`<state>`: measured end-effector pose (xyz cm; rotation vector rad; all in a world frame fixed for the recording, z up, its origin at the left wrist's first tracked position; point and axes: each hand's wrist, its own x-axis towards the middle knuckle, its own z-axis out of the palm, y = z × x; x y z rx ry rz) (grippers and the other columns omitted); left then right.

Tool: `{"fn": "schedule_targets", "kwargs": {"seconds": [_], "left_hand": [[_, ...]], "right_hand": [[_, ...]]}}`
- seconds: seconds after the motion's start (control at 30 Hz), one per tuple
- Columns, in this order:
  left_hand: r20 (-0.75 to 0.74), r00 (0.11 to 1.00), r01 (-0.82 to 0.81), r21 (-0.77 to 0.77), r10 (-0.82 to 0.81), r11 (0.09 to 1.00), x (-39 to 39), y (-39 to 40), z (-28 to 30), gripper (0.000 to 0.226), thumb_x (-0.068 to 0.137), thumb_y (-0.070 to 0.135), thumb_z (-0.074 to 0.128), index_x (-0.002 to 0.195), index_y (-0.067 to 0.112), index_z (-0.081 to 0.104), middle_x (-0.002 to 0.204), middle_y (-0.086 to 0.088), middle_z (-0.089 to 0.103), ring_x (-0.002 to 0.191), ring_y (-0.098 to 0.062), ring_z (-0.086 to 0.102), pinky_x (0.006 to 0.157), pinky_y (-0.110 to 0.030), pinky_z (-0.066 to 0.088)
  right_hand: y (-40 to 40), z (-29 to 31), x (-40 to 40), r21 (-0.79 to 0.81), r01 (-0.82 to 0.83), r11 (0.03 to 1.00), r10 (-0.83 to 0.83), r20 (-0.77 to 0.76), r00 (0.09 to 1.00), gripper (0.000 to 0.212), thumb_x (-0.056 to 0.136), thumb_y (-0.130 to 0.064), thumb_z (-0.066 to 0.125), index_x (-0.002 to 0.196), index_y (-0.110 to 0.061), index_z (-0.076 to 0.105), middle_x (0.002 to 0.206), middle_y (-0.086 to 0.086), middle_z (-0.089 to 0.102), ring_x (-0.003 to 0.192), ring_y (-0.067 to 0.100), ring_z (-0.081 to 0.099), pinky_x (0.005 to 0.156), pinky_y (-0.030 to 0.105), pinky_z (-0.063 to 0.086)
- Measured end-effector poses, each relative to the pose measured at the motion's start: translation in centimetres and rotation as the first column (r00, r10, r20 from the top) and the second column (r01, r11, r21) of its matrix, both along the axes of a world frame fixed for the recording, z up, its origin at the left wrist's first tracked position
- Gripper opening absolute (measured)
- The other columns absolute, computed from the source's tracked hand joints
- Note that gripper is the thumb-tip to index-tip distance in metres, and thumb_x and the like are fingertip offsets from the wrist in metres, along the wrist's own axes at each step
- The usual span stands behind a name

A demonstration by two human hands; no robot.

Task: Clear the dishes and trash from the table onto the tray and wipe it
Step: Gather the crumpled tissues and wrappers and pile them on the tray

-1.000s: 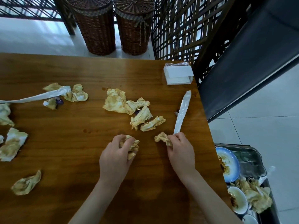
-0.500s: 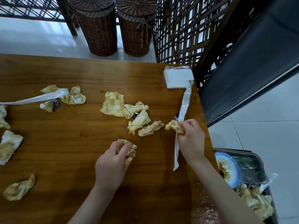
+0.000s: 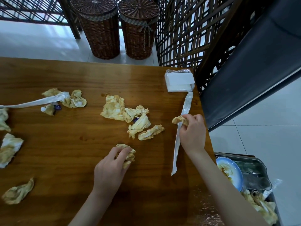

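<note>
I have both hands down on the bench [image 3: 68, 160]. My left hand [image 3: 112, 167] curls its grip round a soiled napkin wad [image 3: 128, 154] near 6 o'clock; my right hand [image 3: 193, 132], wrist bent inward at 3 o'clock, pinches another wad [image 3: 180, 120] together with a long white wrapper strip [image 3: 178, 141]. These should be light, soft and crushable (greasy, I'd guess), best bunched from above. More napkins [image 3: 114, 107] lie at centre; the tray [image 3: 259, 162] sits at 4 o'clock, off the bench edge.
</note>
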<state>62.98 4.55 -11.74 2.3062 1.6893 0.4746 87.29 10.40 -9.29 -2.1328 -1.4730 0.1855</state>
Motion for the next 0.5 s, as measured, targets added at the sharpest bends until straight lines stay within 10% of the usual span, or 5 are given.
{"fn": "schedule_targets", "kwargs": {"seconds": [0.5], "left_hand": [[-0.052,0.997,-0.066,-0.003,0.065,0.998,0.1,0.0,-0.3,0.054,0.059,0.018,0.087,0.109,0.011,0.068,0.099,-0.012,0.064,0.070,-0.021,0.062,0.045,-0.022,0.044]], "right_hand": [[-1.6,-0.9,2.0,-0.123,0.105,0.987,-0.101,0.042,0.994,0.016,0.092,-0.028,0.051,0.098,-0.015,0.058,0.090,0.005,0.055,0.066,0.009,0.046,0.052,0.020,0.034]]}}
